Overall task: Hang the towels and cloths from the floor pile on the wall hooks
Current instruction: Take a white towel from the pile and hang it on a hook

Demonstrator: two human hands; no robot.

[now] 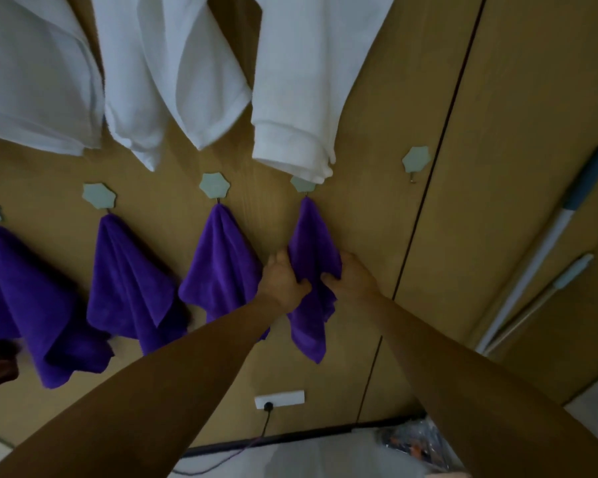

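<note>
Hanging on a tan wood-grain wall panel (377,219) are four plush purple cloths, fleecy microfibre by the look of it, each draping down to a point from a pale flower-shaped hook. The one being handled is the rightmost purple cloth (311,236), hooked on the fourth hook (302,184). The left hand (282,279) pinches its left edge about halfway down, fingers curled into the fabric, and the right hand (351,274) bunches the right edge the same way, so the cloth sits squeezed between both hands with its tail hanging loose below them.

Counting hooks in that lower row: five pale ones, and only the far-right hook (416,159) is bare, with a little metal prong under it. Above that row hang three white towels (173,81), thick and nubby like terry, folded in long drapes.

Off to the right, two pole handles (546,250) lean against the wall, one white with a blue grip. Low down there's a white wall socket (279,399) with a dark cable plugged in.
</note>
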